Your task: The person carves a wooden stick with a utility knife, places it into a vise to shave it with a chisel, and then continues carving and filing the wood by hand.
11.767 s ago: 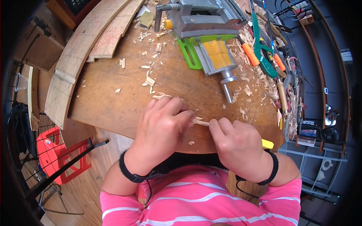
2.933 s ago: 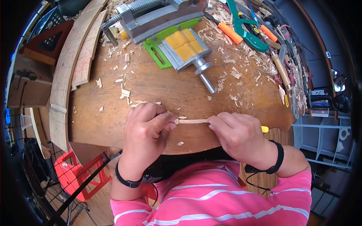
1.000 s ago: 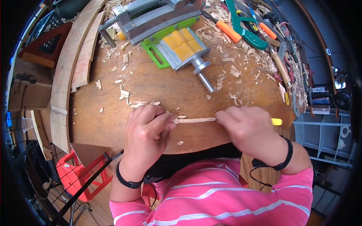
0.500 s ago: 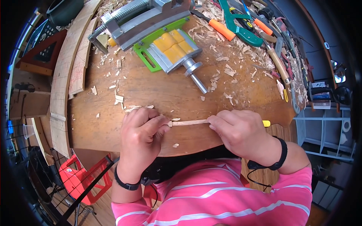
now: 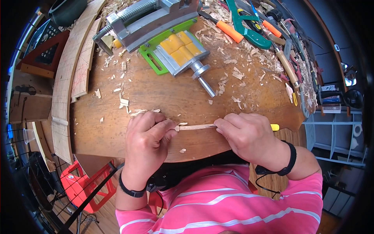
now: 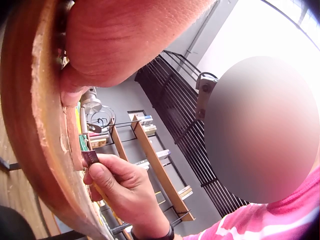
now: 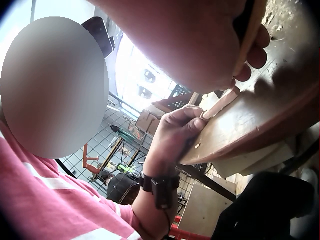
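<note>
In the head view, the left hand [image 5: 147, 142] pinches the left end of a thin wood strip [image 5: 196, 127], held level over the table's near edge. At the strip's other end is the right hand [image 5: 249, 136], its fingers curled round a tool whose yellow handle end [image 5: 275, 127] sticks out behind. The left wrist view shows a short dark blade [image 6: 90, 158] between the right hand's [image 6: 122, 187] thumb and fingers, against the strip [image 6: 75, 142]. In the right wrist view, the strip [image 7: 220, 104] runs between both hands, close above the tabletop.
A metal vise [image 5: 156, 23] with a green base stands beyond the hands. Long boards [image 5: 64, 93] lie at left. Wood shavings [image 5: 124, 102] are scattered about; orange-handled tools [image 5: 230, 31] and a wooden-handled tool [image 5: 287, 65] lie at right. A red stool [image 5: 83, 187] stands below left.
Since one second ago, the right hand and yellow handle end have moved left, closer to the strip. The left hand keeps its pinch. The head view has shifted slightly.
</note>
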Motion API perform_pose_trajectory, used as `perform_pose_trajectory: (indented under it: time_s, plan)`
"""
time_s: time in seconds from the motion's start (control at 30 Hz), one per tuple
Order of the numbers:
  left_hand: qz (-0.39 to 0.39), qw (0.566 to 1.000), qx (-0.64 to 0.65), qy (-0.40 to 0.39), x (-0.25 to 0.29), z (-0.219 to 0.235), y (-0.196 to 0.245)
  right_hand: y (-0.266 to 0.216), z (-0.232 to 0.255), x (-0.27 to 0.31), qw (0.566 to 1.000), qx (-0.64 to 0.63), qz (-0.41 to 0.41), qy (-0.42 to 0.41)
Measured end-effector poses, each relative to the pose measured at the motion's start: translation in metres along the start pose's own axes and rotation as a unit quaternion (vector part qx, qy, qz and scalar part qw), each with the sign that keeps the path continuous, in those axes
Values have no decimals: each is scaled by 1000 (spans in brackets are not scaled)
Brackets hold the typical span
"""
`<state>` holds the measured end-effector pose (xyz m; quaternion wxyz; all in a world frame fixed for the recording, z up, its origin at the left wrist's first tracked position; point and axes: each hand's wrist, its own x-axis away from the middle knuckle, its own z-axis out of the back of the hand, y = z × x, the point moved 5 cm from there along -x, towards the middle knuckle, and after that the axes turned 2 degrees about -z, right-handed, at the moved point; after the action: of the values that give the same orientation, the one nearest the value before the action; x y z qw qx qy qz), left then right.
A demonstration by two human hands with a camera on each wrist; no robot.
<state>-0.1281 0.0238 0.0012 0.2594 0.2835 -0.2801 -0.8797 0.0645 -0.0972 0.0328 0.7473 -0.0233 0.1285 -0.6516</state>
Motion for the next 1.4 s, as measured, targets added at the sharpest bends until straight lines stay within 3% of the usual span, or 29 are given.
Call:
perform_pose_trajectory:
  time_s: [0.5,0.77,1.27,1.4]
  plan:
    - [2,1000,-4,-6,-1,0,1,-5,8,-6,999,24,18,-20]
    - [1,1000,-7,2,0,0,2,-33,16,-21,977,166,90,-96]
    - [-16,1000,5,12,4,-1,-1,-61,13,-42,933,286,113,-190]
    - [-15,999,12,30,3,1,0,-52,13,-36,952,233,105,-169]
